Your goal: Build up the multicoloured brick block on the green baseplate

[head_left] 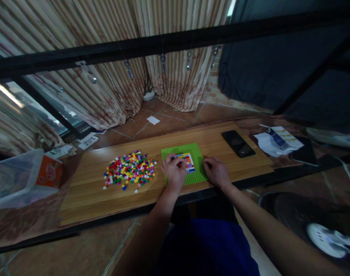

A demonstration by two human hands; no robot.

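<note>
A green baseplate [195,152] lies on the wooden board [89,199], and a patch of small coloured bricks [188,160] is built on it. My left hand [174,171] rests on the plate's left part, fingers curled and pinched at the edge of the built patch; what they pinch is too small to name. My right hand [216,171] lies at the plate's right edge with fingers curled against it. A loose heap of coloured bricks [130,170] is spread on the board to the left of my left hand.
A black phone [238,143] lies on the board at the back right. Papers and a small carton [277,140] sit further right. A plastic bag with an orange box [49,171] is at the left. A fan [321,230] stands on the floor at the lower right. Curtains hang behind.
</note>
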